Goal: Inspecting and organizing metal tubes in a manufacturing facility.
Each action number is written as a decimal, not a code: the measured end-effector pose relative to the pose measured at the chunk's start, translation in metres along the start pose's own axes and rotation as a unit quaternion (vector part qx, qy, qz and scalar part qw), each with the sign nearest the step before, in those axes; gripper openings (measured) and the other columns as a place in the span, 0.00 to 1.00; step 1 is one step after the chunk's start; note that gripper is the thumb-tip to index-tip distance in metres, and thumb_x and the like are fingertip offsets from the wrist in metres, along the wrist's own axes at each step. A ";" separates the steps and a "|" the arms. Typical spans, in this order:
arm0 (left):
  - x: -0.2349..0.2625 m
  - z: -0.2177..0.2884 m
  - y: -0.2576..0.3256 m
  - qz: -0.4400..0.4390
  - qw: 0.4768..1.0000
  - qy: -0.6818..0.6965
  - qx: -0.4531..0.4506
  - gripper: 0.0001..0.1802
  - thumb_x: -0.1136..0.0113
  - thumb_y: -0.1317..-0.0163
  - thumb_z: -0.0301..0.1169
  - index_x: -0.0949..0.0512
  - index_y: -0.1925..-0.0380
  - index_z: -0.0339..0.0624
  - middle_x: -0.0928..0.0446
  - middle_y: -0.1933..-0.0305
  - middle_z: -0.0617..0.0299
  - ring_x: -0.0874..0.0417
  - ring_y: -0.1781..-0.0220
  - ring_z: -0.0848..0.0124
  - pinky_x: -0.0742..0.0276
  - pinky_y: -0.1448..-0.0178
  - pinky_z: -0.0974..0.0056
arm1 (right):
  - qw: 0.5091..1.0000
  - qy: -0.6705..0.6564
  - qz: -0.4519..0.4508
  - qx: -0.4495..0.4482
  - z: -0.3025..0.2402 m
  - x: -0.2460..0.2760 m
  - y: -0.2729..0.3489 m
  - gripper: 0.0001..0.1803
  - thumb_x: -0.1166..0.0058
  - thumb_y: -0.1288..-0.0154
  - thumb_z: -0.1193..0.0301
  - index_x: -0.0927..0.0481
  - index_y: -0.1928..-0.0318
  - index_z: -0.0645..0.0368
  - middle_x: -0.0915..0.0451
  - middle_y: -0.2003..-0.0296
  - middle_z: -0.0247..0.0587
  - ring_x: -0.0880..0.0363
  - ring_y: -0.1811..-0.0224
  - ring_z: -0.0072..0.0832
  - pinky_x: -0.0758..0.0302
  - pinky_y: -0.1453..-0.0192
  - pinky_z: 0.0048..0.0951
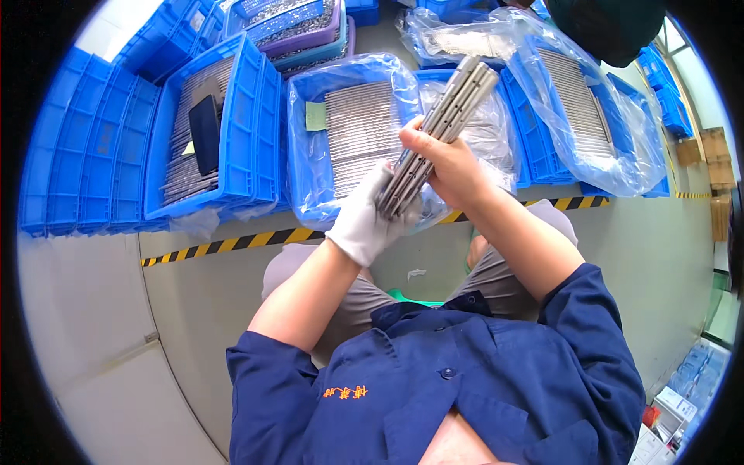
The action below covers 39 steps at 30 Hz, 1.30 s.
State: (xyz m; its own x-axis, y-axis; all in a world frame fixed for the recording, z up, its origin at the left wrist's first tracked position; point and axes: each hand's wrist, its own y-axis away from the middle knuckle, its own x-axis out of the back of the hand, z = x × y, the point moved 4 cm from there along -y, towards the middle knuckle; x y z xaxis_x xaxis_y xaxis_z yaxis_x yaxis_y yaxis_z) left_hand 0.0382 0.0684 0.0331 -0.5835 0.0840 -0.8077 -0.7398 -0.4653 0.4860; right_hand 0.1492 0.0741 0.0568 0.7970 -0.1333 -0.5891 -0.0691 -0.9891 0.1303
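Note:
A bundle of long grey metal strips (457, 97) is held up at a slant in front of me. My left hand (364, 221), in a white glove, grips the bundle's lower end. Bare, my right hand (446, 163) wraps around its middle. Behind the bundle stands a blue crate lined with a clear plastic bag (310, 167), filled with rows of the same strips (358, 132).
Several blue crates of metal strips surround me: one at left (260, 132) with a black phone-like object (205, 133) on top, one bagged at right (573, 108). Empty blue crates are stacked at far left (85, 155). Yellow-black tape (232, 243) marks the grey floor.

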 end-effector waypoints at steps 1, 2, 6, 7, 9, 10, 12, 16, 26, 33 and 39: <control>-0.010 -0.001 0.010 -0.084 0.993 -0.028 0.073 0.21 0.56 0.40 0.47 0.31 0.59 0.42 0.26 0.68 0.58 0.24 0.71 0.73 0.27 0.69 0.70 | 0.999 -0.021 -0.018 -0.041 0.001 0.003 0.002 0.10 0.46 0.44 0.69 0.30 0.65 0.58 0.27 0.74 0.33 0.25 0.72 0.20 0.30 0.72 0.21; -0.010 -0.003 0.014 -0.110 0.989 -0.057 0.087 0.21 0.56 0.40 0.47 0.31 0.59 0.42 0.26 0.68 0.59 0.24 0.71 0.73 0.27 0.69 0.71 | 0.995 -0.042 -0.038 -0.085 -0.001 -0.001 0.004 0.10 0.46 0.44 0.69 0.31 0.64 0.57 0.27 0.75 0.34 0.23 0.74 0.22 0.30 0.78 0.20; -0.014 -0.011 0.019 -0.224 0.955 -0.133 0.143 0.16 0.52 0.41 0.41 0.31 0.61 0.41 0.30 0.75 0.64 0.30 0.78 0.78 0.36 0.76 0.74 | 0.973 0.142 -0.138 -0.118 0.000 -0.009 0.012 0.12 0.46 0.45 0.63 0.29 0.66 0.57 0.30 0.75 0.30 0.33 0.82 0.15 0.37 0.83 0.14; -0.009 -0.010 0.021 -0.155 0.962 -0.199 0.103 0.14 0.50 0.43 0.40 0.29 0.66 0.41 0.32 0.79 0.67 0.33 0.81 0.79 0.40 0.79 0.74 | 0.972 0.157 -0.117 -0.132 0.002 -0.011 0.013 0.13 0.46 0.46 0.62 0.29 0.65 0.57 0.30 0.77 0.29 0.33 0.82 0.14 0.37 0.83 0.14; -0.007 0.000 0.021 -0.073 0.944 -0.317 0.049 0.14 0.49 0.43 0.40 0.30 0.64 0.41 0.35 0.81 0.69 0.37 0.83 0.80 0.43 0.80 0.75 | 0.973 0.189 -0.041 -0.124 0.002 -0.013 0.012 0.16 0.47 0.45 0.58 0.28 0.63 0.56 0.31 0.79 0.27 0.37 0.84 0.12 0.39 0.83 0.15; -0.002 0.009 0.020 0.013 0.903 -0.429 -0.006 0.15 0.49 0.43 0.40 0.31 0.63 0.40 0.38 0.83 0.70 0.41 0.85 0.82 0.47 0.82 0.76 | 0.976 0.189 0.021 -0.109 0.003 0.000 0.006 0.17 0.49 0.43 0.57 0.29 0.61 0.56 0.32 0.79 0.27 0.38 0.83 0.12 0.41 0.83 0.15; 0.000 0.021 0.023 0.055 0.895 -0.439 -0.056 0.14 0.52 0.41 0.39 0.30 0.63 0.40 0.38 0.84 0.73 0.41 0.86 0.83 0.48 0.83 0.77 | 0.994 0.059 0.087 -0.039 -0.007 0.022 -0.008 0.23 0.56 0.40 0.51 0.33 0.55 0.56 0.35 0.78 0.28 0.42 0.80 0.14 0.45 0.81 0.15; 0.011 0.040 0.030 0.119 0.887 -0.438 -0.089 0.13 0.49 0.43 0.39 0.26 0.70 0.40 0.32 0.82 0.70 0.38 0.85 0.83 0.46 0.82 0.76 | 0.988 -0.005 0.138 -0.062 -0.026 0.052 -0.013 0.21 0.55 0.42 0.65 0.38 0.50 0.60 0.37 0.73 0.32 0.39 0.75 0.17 0.39 0.75 0.17; 0.003 0.048 0.039 0.139 0.879 -0.435 -0.137 0.09 0.45 0.48 0.32 0.25 0.79 0.36 0.34 0.87 0.69 0.38 0.87 0.82 0.46 0.82 0.76 | 0.641 0.736 -0.201 0.086 -0.003 0.015 0.013 0.22 0.57 0.53 0.83 0.24 0.56 0.52 0.26 0.59 0.44 0.27 0.58 0.41 0.31 0.53 0.36; 0.003 0.050 0.040 0.109 0.892 -0.426 -0.108 0.08 0.44 0.50 0.31 0.24 0.75 0.37 0.32 0.86 0.68 0.35 0.85 0.81 0.41 0.80 0.75 | 0.652 0.731 -0.115 0.162 -0.008 0.031 -0.002 0.19 0.63 0.49 0.80 0.25 0.57 0.54 0.25 0.63 0.47 0.27 0.59 0.43 0.31 0.54 0.36; 0.004 0.049 0.044 0.122 0.897 -0.403 -0.135 0.07 0.44 0.51 0.29 0.25 0.74 0.36 0.32 0.85 0.68 0.36 0.85 0.82 0.42 0.80 0.75 | 0.672 0.724 -0.077 0.136 -0.047 0.022 0.005 0.14 0.52 0.50 0.80 0.24 0.60 0.57 0.23 0.72 0.46 0.24 0.69 0.39 0.28 0.66 0.31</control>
State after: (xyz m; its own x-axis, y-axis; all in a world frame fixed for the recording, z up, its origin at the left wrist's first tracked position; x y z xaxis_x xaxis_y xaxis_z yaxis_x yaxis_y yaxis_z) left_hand -0.0135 0.0916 0.0674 -0.8506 0.5090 -0.1321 -0.5120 -0.7442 0.4290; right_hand 0.1946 0.0688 0.0818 0.5414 -0.0223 0.8405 0.1312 -0.9852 -0.1106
